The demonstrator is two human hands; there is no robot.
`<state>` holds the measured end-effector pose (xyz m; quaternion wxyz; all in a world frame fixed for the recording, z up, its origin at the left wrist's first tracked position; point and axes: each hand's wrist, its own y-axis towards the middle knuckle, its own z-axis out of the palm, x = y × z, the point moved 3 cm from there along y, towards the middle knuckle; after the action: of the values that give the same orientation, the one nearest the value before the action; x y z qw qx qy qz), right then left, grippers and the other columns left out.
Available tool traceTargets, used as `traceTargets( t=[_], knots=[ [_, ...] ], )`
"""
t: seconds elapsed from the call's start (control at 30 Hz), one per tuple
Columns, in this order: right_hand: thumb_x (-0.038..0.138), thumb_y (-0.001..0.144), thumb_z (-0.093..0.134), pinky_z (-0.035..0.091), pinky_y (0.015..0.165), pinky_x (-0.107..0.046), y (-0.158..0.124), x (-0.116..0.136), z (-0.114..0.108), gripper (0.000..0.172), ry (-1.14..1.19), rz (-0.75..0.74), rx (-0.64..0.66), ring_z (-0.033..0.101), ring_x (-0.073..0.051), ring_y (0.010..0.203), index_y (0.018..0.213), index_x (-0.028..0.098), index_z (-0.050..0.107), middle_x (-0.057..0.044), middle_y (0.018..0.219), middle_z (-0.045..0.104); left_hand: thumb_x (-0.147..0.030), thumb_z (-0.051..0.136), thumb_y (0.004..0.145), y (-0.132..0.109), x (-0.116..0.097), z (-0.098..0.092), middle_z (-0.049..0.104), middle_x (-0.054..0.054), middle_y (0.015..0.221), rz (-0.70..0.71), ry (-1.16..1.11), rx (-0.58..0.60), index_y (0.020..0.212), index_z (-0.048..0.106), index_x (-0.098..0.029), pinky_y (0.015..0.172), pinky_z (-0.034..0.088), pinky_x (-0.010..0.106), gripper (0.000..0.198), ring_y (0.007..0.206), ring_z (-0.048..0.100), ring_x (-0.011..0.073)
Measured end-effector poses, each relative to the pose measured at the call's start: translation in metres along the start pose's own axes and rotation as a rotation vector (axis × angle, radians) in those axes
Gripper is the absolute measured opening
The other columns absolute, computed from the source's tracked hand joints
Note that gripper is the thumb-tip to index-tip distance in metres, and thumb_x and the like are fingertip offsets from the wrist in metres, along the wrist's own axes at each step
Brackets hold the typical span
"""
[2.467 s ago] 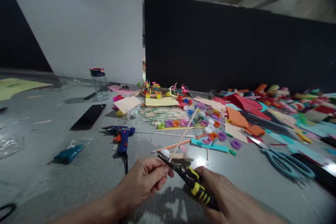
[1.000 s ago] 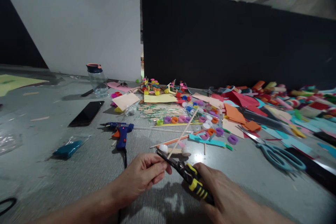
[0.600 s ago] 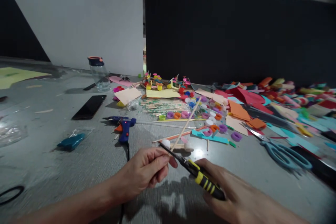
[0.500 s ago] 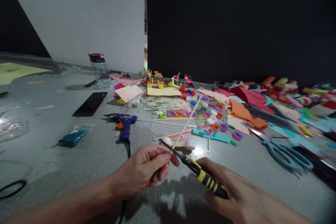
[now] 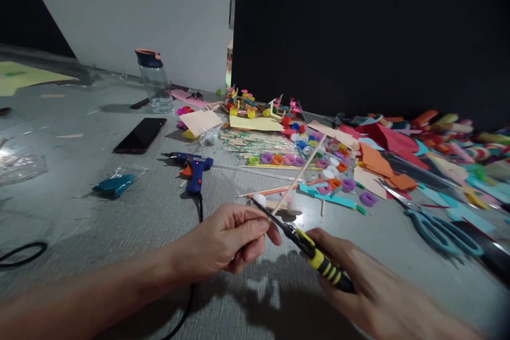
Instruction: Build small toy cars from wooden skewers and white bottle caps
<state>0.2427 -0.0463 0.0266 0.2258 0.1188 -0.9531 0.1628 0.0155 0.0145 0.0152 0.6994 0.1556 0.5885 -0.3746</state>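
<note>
Holding stick [image 5: 298, 176] in left hand [image 5: 238, 237], pliers [image 5: 317, 260] right

Seen from head-worn camera in single view: looking forward and down across tabletop [image 5: 103, 228], facing white panel [image 5: 151, 5] and black panel [image 5: 358, 37] at back. Shot from above and behind left hand [image 5: 239, 239] and right hand [image 5: 358, 271], at close range, low in frame, with forearms [image 5: 99, 295] running in from lower corners. Framed wide, slightly rolled, with far edge of tabletop sloping down toward right.

black-and-yellow striped pliers [image 5: 307, 248], pale tan stick [image 5: 298, 177], blue glue gun [image 5: 195, 175]
</note>
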Motion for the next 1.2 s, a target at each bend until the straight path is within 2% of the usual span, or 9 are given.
traceTargets(
  t=[0.17,0.37,0.53,0.67,0.73,0.87,0.97,1.13,1.2],
  knots=[
    [0.022,0.077,0.055,0.057,0.076,-0.042,0.003,0.005,0.004,0.040,-0.019,-0.002,-0.005,0.068,-0.032,0.100,0.116,0.021,0.064,-0.011,0.120,0.071,-0.042,0.060,0.092,0.004,0.006,0.001,0.042,-0.008,0.052,-0.010,-0.065,0.032,0.086,0.066,-0.016,0.038,0.021,0.018,0.028,0.040,0.027,0.0047],
    [0.037,0.089,0.056,0.058,0.089,-0.044,-0.006,-0.014,-0.004,0.052,0.002,0.024,-0.006,0.063,-0.035,0.119,0.140,0.025,0.052,-0.010,0.140,0.062,-0.050,0.062,0.090,0.003,0.001,-0.001,0.040,-0.008,0.051,0.034,-0.017,-0.019,0.082,0.063,-0.016,0.039,0.020,0.020,0.035,0.042,0.025,0.0059],
    [0.044,0.091,0.059,0.053,0.099,-0.051,-0.018,-0.055,-0.005,0.057,-0.117,0.044,-0.049,0.059,-0.036,0.125,0.144,0.027,0.048,-0.012,0.142,0.059,-0.046,0.053,0.096,-0.005,-0.010,-0.006,0.041,-0.006,0.054,0.172,0.207,-0.107,0.085,0.066,-0.017,0.046,0.024,0.022,0.034,0.048,0.031,0.0081],
    [0.042,0.083,0.071,0.048,0.103,-0.058,-0.016,-0.063,-0.002,0.060,-0.287,-0.054,-0.115,0.057,-0.036,0.122,0.137,0.021,0.054,-0.015,0.135,0.060,-0.041,0.049,0.098,-0.008,-0.013,-0.004,0.040,-0.005,0.057,0.223,0.428,-0.172,0.092,0.071,-0.017,0.051,0.028,0.024,0.033,0.053,0.035,0.0100],
    [0.045,0.085,0.071,0.050,0.099,-0.057,-0.012,-0.055,-0.004,0.059,-0.332,-0.138,-0.177,0.056,-0.037,0.122,0.135,0.019,0.056,-0.017,0.134,0.059,-0.040,0.048,0.099,-0.006,-0.014,-0.005,0.041,-0.005,0.058,0.246,0.553,-0.215,0.091,0.072,-0.017,0.052,0.029,0.024,0.034,0.053,0.036,0.0103],
    [0.023,0.101,0.049,0.053,0.087,-0.042,0.005,-0.016,-0.019,0.020,-0.411,-0.413,-0.424,0.060,-0.026,0.105,0.113,0.017,0.064,-0.014,0.115,0.065,-0.033,0.050,0.101,0.007,-0.017,-0.004,0.063,-0.001,0.071,0.358,0.856,-0.275,0.087,0.073,-0.017,0.063,0.036,0.026,0.031,0.065,0.053,0.0124],
    [0.013,0.101,0.046,0.040,0.103,-0.048,0.028,0.021,-0.029,0.026,-0.536,-0.653,-0.573,0.049,-0.030,0.122,0.122,0.011,0.061,-0.016,0.126,0.063,-0.031,0.048,0.103,0.019,-0.021,-0.001,0.070,0.002,0.078,0.413,0.982,-0.262,0.086,0.071,-0.017,0.067,0.038,0.027,0.032,0.071,0.060,0.0143],
    [0.016,0.104,0.039,0.043,0.075,-0.038,0.075,0.045,-0.034,0.031,-0.574,-0.622,-0.440,0.055,-0.021,0.079,0.100,0.013,0.069,-0.007,0.085,0.067,-0.025,0.045,0.103,0.029,-0.027,-0.002,0.071,0.005,0.080,0.469,1.176,-0.272,0.087,0.069,-0.015,0.066,0.037,0.028,0.031,0.071,0.061,0.0158],
    [0.015,0.103,0.041,0.041,0.070,-0.036,0.082,0.044,-0.033,0.030,-0.578,-0.588,-0.439,0.055,-0.021,0.076,0.091,0.013,0.068,-0.007,0.082,0.065,-0.025,0.045,0.103,0.034,-0.029,-0.006,0.069,0.005,0.076,0.473,1.202,-0.284,0.082,0.068,-0.015,0.066,0.035,0.029,0.033,0.070,0.059,0.0170]
  ],
)
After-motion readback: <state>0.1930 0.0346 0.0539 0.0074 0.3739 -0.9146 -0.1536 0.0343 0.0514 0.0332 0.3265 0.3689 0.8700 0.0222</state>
